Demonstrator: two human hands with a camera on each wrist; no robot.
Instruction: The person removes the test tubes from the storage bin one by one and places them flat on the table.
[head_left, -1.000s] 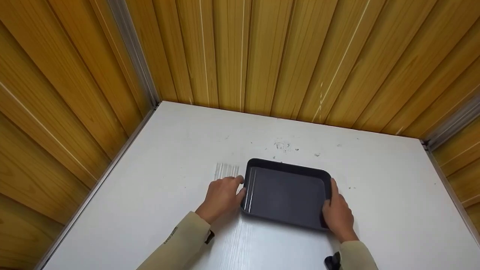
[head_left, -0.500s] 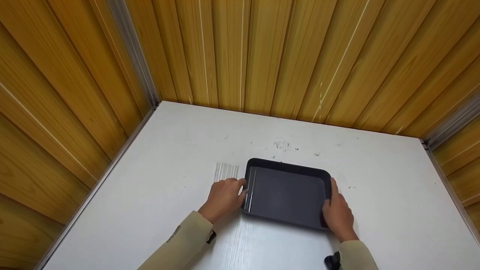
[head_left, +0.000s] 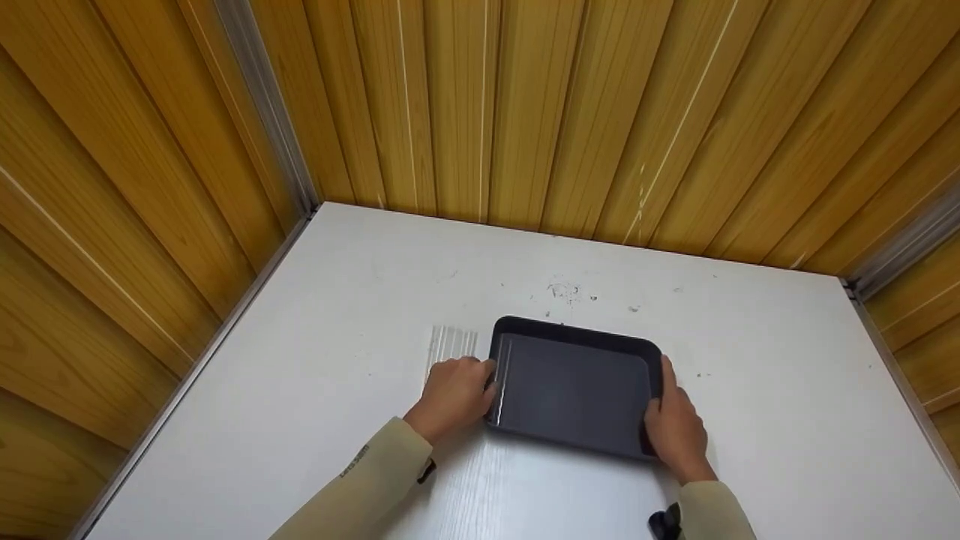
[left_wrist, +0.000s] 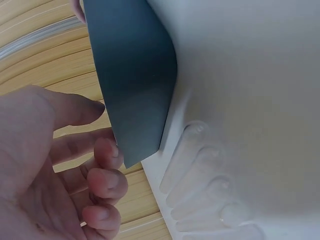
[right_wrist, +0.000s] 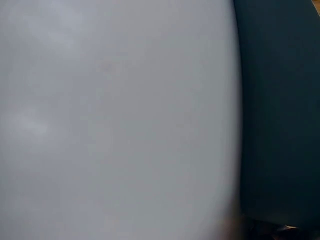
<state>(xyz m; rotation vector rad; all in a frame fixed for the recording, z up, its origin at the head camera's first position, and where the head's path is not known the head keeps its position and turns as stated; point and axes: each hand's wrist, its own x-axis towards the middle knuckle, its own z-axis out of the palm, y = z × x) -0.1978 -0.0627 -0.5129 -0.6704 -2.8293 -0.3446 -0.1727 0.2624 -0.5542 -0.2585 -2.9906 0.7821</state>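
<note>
Right hand (head_left: 677,435) has the dark tray (head_left: 574,394) by its right short wall, thumb over the inside, fingers along the outside; grasping. Left hand (head_left: 454,394) is at the left short wall, thumb and index up to the rim, other fingers loosely curled per the left wrist view; can't tell if it's clamped or just touching. Right wrist view is mostly worktop plus a dark tray wall, digits just a blur at the bottom, no use for checking that grip. Tray: rectangular, raised walls, rounded corners, open side up, long sides roughly parallel to the worktop's far edge, well short of that edge, about midway between the left and right edges. Can't tell if its base is fully down. Clear strips (head_left: 452,343) lie just left of the tray, side by side, rounded ends, partly behind the left hand in the head view. Worktop (head_left: 315,360) is white, dark scuffs (head_left: 564,292) between tray and far edge. Both sleeves (head_left: 375,469) pale khaki, dark print on the left one; black piece (head_left: 664,523) at the right wrist. Wood-look panels (head_left: 517,112) rise along far, left and right edges; metal post (head_left: 266,105) at the far left corner.
</note>
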